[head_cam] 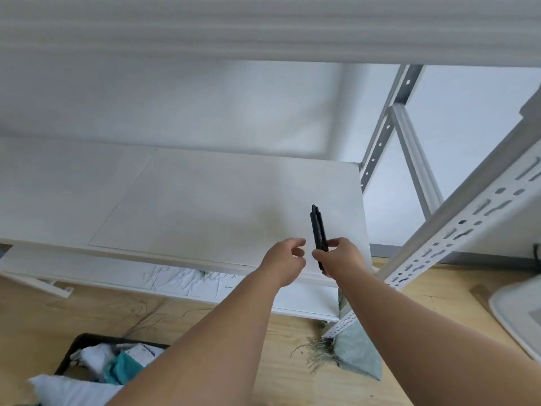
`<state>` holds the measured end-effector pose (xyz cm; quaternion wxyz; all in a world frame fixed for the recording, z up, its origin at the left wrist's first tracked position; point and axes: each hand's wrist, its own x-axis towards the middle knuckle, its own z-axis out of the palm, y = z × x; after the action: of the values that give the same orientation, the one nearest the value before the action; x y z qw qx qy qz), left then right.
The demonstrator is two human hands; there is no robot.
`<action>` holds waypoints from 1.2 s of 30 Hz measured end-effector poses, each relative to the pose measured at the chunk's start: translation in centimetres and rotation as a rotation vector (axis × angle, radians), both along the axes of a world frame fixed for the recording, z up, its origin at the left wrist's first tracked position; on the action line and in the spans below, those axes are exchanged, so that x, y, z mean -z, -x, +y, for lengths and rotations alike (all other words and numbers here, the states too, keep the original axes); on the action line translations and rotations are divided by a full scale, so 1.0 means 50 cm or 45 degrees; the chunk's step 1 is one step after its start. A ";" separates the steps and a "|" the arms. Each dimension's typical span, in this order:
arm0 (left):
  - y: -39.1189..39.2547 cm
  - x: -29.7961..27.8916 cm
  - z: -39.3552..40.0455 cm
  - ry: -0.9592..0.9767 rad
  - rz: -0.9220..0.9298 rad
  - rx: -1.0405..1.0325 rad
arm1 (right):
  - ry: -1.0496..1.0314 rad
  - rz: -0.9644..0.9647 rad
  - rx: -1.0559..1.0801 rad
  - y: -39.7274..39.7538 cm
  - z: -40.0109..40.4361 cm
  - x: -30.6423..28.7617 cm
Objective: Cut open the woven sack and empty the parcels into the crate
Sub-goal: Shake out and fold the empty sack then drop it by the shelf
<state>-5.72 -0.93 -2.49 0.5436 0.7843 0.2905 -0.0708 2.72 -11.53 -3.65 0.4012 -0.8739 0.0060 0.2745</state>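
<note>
Both arms reach out over the white shelf (205,200). Right hand (341,257) grips a black knife (318,227), fingers curled round its lower end, the rest sticking up and away above the shelf; blade not discernible. Left hand (285,259) just beside it, fingers loosely curled, holding nothing, tips near the knife but apart from it. Black crate (76,347) at bottom left on the wooden floor (281,341), with white and teal parcels (117,361) inside. Green sack (355,351) lies on the floor at the foot of the grey rack post (456,230), frayed threads at its left edge. Crumpled white material shows under the shelf.
</note>
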 end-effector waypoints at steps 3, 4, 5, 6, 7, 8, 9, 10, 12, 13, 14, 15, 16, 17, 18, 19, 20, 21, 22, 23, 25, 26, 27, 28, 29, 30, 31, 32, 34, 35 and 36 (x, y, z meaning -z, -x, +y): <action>-0.018 0.030 0.012 -0.221 0.068 0.084 | 0.209 -0.091 0.108 -0.019 -0.022 0.028; -0.023 0.041 0.015 -0.276 0.083 0.122 | 0.243 -0.105 0.138 -0.023 -0.028 0.038; -0.027 0.049 0.016 -0.317 0.091 0.164 | 0.271 -0.115 0.154 -0.025 -0.033 0.046; -0.031 0.056 0.017 -0.342 0.096 0.207 | 0.299 -0.119 0.159 -0.026 -0.036 0.053; -0.034 0.063 0.017 -0.355 0.102 0.249 | 0.323 -0.121 0.164 -0.025 -0.039 0.057; -0.037 0.069 0.017 -0.362 0.108 0.291 | 0.345 -0.127 0.170 -0.024 -0.041 0.059; -0.040 0.075 0.017 -0.368 0.113 0.330 | 0.369 -0.139 0.172 -0.022 -0.041 0.060; -0.043 0.080 0.017 -0.370 0.114 0.361 | 0.399 -0.155 0.168 -0.021 -0.040 0.062; -0.049 0.088 0.014 -0.366 0.107 0.403 | 0.458 -0.166 0.156 -0.020 -0.035 0.066; -0.052 0.090 0.013 -0.358 0.099 0.419 | 0.475 -0.163 0.154 -0.021 -0.034 0.069; -0.056 0.091 0.009 -0.343 0.087 0.431 | 0.481 -0.163 0.157 -0.022 -0.033 0.070; -0.060 0.091 0.006 -0.318 0.072 0.439 | 0.487 -0.174 0.163 -0.023 -0.034 0.071; -0.064 0.091 0.000 -0.281 0.057 0.435 | 0.496 -0.191 0.171 -0.023 -0.036 0.071; -0.067 0.091 -0.005 -0.231 0.044 0.418 | 0.506 -0.206 0.175 -0.020 -0.038 0.070; -0.070 0.091 -0.011 -0.173 0.038 0.394 | 0.510 -0.215 0.176 -0.015 -0.039 0.069; -0.073 0.091 -0.017 -0.117 0.036 0.371 | 0.504 -0.215 0.169 -0.009 -0.039 0.069; -0.075 0.093 -0.024 -0.069 0.038 0.357 | 0.493 -0.206 0.155 -0.001 -0.039 0.071; -0.076 0.094 -0.029 -0.033 0.043 0.345 | 0.479 -0.197 0.131 0.008 -0.038 0.073; -0.077 0.093 -0.033 -0.002 0.048 0.340 | 0.461 -0.191 0.111 0.015 -0.037 0.074; -0.078 0.094 -0.037 0.023 0.054 0.344 | 0.435 -0.193 0.110 0.017 -0.038 0.077; -0.081 0.095 -0.043 0.060 0.067 0.359 | 0.370 -0.218 0.140 0.009 -0.043 0.080; -0.082 0.095 -0.044 0.073 0.073 0.368 | 0.353 -0.237 0.151 0.002 -0.045 0.079; -0.084 0.095 -0.045 0.084 0.074 0.376 | 0.348 -0.259 0.164 -0.006 -0.048 0.078; -0.086 0.096 -0.046 0.093 0.075 0.384 | 0.349 -0.274 0.176 -0.012 -0.050 0.076; -0.087 0.095 -0.046 0.099 0.077 0.392 | 0.346 -0.283 0.187 -0.016 -0.052 0.077; -0.088 0.096 -0.047 0.102 0.082 0.396 | 0.336 -0.283 0.193 -0.016 -0.052 0.077; -0.088 0.097 -0.049 0.104 0.078 0.398 | 0.319 -0.285 0.196 -0.014 -0.053 0.081; -0.089 0.099 -0.052 0.109 0.077 0.397 | 0.301 -0.289 0.198 -0.009 -0.054 0.084; -0.089 0.100 -0.059 0.111 0.072 0.408 | 0.257 -0.299 0.212 0.002 -0.054 0.093; -0.091 0.103 -0.062 0.106 0.068 0.422 | 0.239 -0.309 0.222 0.004 -0.055 0.098; -0.092 0.106 -0.062 0.099 0.070 0.439 | 0.221 -0.315 0.225 0.005 -0.055 0.101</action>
<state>-1.11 -4.05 -7.80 0.5452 0.7987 0.1635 -0.1953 2.49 -14.29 -8.68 0.3443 -0.9285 0.0570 0.1269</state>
